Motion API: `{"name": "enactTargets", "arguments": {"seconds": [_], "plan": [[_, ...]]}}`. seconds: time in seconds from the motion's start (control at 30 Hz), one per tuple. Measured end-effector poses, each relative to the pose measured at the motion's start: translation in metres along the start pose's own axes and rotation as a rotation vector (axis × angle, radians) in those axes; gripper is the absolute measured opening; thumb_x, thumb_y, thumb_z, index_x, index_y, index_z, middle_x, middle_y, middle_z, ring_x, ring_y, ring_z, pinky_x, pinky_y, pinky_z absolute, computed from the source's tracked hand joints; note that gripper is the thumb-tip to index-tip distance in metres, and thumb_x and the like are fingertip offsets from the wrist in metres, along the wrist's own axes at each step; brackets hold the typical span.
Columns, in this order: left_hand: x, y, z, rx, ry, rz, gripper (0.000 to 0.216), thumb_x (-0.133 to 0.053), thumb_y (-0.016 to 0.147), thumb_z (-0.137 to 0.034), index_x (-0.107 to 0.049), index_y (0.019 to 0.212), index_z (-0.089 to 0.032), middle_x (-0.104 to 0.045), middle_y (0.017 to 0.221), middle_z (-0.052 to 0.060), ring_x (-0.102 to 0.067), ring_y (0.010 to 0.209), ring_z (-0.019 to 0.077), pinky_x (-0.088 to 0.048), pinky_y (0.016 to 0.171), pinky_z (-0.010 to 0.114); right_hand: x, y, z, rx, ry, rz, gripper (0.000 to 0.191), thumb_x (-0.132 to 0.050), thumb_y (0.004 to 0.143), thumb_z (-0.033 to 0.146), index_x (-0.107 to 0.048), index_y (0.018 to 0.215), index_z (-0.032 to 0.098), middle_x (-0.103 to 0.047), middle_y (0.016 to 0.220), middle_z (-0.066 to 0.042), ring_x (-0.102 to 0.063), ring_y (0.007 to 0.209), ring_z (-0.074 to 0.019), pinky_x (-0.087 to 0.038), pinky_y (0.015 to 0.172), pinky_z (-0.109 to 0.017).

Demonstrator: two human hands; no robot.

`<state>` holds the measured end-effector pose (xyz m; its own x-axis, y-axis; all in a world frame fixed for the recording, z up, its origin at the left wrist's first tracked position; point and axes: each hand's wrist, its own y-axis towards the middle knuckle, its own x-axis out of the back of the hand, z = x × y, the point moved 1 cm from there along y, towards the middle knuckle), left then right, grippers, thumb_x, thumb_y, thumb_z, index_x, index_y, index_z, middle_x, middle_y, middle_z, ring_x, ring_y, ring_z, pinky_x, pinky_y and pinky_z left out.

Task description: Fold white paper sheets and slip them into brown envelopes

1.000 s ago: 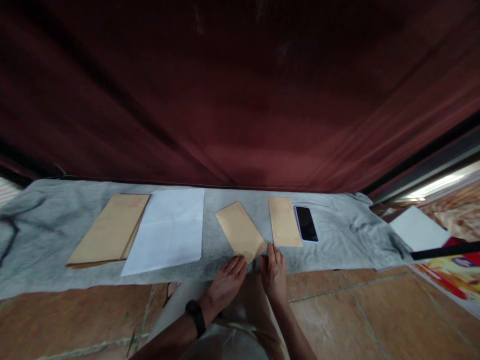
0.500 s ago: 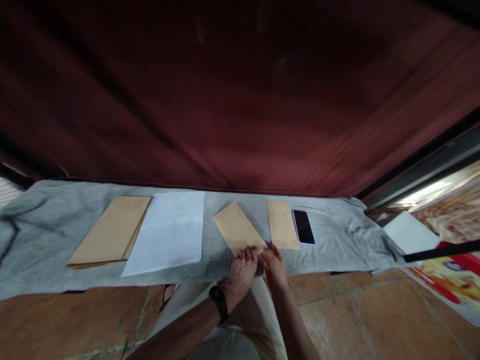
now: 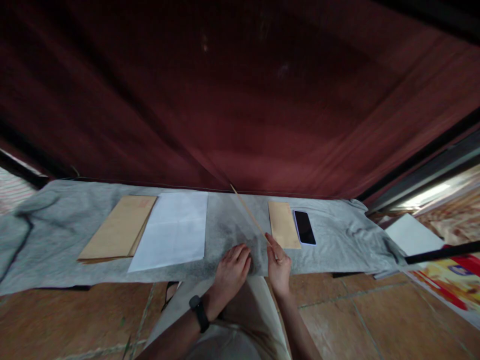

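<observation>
My right hand (image 3: 278,264) pinches the near corner of a tan envelope (image 3: 249,214), which stands lifted on edge so that I see it only as a thin line. My left hand (image 3: 231,265), with a black band on the wrist, lies beside it on the grey cloth (image 3: 56,235), fingers spread and holding nothing. A second tan envelope (image 3: 283,225) lies flat just beyond my right hand. A black phone (image 3: 304,227) lies right of it.
A white sheet of paper (image 3: 172,230) and a stack of tan envelopes (image 3: 120,228) lie at the left on the cloth. A dark red curtain (image 3: 240,100) hangs behind. Orange floor tiles (image 3: 375,310) run in front; a white sheet (image 3: 412,236) and printed material (image 3: 455,285) lie at the right.
The envelope lay flat under both hands; my right hand has now lifted it up on edge. My left hand has let go and rests on the cloth.
</observation>
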<state>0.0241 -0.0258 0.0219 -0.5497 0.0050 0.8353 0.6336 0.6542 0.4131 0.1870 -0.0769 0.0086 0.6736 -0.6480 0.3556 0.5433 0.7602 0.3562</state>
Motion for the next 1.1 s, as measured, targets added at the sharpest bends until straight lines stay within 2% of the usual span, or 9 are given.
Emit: {"name": "enactTargets", "arguments": {"seconds": [0.1,0.17,0.23,0.37,0.47,0.6,0.7,0.9,1.1], "plan": [[0.0,-0.017,0.006,-0.04,0.011,0.024,0.021,-0.045,0.098,-0.013,-0.065,0.102,-0.02,-0.069,0.107,0.006,-0.064,0.1,0.0206,-0.052,0.093,0.039,0.003,-0.011,-0.011,0.312,-0.267,0.152,0.046,-0.038,0.1,0.019,-0.058,0.141,0.024,-0.063,0.14,-0.007,-0.056,0.133,-0.0221,-0.044,0.115,-0.046],[-0.004,-0.032,0.007,-0.072,0.02,0.062,0.021,-0.045,0.098,-0.013,-0.065,0.098,-0.021,-0.07,0.102,0.005,-0.065,0.095,0.0208,-0.052,0.091,0.04,-0.003,-0.025,-0.027,0.443,-0.383,0.22,0.051,-0.038,0.098,0.013,-0.053,0.145,0.023,-0.063,0.14,-0.008,-0.054,0.135,-0.0215,-0.041,0.118,-0.048],[-0.009,-0.042,0.006,-0.1,0.01,0.083,0.023,-0.045,0.098,-0.014,-0.065,0.105,-0.021,-0.07,0.108,0.005,-0.065,0.101,0.0208,-0.052,0.094,0.041,-0.01,-0.04,-0.042,0.5,-0.447,0.234,0.052,-0.04,0.096,0.009,-0.052,0.146,0.02,-0.064,0.138,-0.01,-0.056,0.133,-0.0217,-0.042,0.117,-0.048],[-0.024,-0.036,0.005,-0.149,0.007,0.107,0.04,-0.04,0.101,-0.018,-0.051,0.139,-0.019,-0.059,0.142,0.009,-0.052,0.134,0.0204,-0.042,0.113,0.04,-0.015,-0.055,-0.058,0.469,-0.484,0.29,0.054,-0.042,0.095,0.006,-0.05,0.147,0.019,-0.062,0.14,-0.011,-0.054,0.134,-0.0219,-0.04,0.119,-0.049],[-0.042,-0.014,0.008,-0.146,0.045,0.125,0.046,-0.038,0.103,-0.027,-0.043,0.147,-0.016,-0.047,0.155,0.011,-0.04,0.146,0.0228,-0.038,0.117,0.043,-0.01,-0.051,-0.058,0.461,-0.448,0.326,0.053,-0.044,0.095,0.008,-0.05,0.146,0.021,-0.061,0.141,-0.01,-0.054,0.135,-0.0215,-0.041,0.118,-0.048],[-0.066,0.019,0.019,-0.143,0.079,0.149,0.053,-0.036,0.104,-0.041,-0.043,0.148,-0.013,-0.046,0.155,0.015,-0.038,0.147,0.0257,-0.034,0.119,0.048,-0.004,-0.046,-0.054,0.467,-0.396,0.377,0.05,-0.046,0.094,0.01,-0.054,0.143,0.02,-0.065,0.135,-0.011,-0.057,0.131,-0.022,-0.043,0.117,-0.048],[-0.077,0.038,0.032,-0.138,0.102,0.173,0.055,-0.037,0.103,-0.043,-0.043,0.149,-0.013,-0.047,0.155,0.016,-0.04,0.146,0.025,-0.03,0.12,0.047,-0.003,-0.048,-0.052,0.462,-0.421,0.372,0.049,-0.046,0.096,0.012,-0.053,0.144,0.019,-0.064,0.137,-0.012,-0.056,0.133,-0.023,-0.042,0.118,-0.05],[-0.087,0.067,0.062,-0.082,0.178,0.208,0.057,-0.04,0.101,-0.042,-0.043,0.149,-0.011,-0.044,0.157,0.015,-0.037,0.148,0.0235,-0.024,0.124,0.044,-0.013,-0.053,-0.049,0.378,-0.439,0.255,0.038,-0.044,0.103,0.02,-0.058,0.138,0.025,-0.066,0.135,-0.006,-0.058,0.13,-0.0202,-0.042,0.115,-0.048],[-0.089,0.085,0.09,-0.039,0.23,0.218,0.06,-0.041,0.1,-0.044,-0.041,0.15,-0.01,-0.042,0.158,0.016,-0.032,0.15,0.0271,-0.025,0.123,0.047,-0.023,-0.057,-0.053,0.365,-0.459,0.162,0.034,-0.041,0.105,0.02,-0.062,0.131,0.023,-0.063,0.139,-0.009,-0.055,0.134,-0.0217,-0.04,0.112,-0.049]]}}
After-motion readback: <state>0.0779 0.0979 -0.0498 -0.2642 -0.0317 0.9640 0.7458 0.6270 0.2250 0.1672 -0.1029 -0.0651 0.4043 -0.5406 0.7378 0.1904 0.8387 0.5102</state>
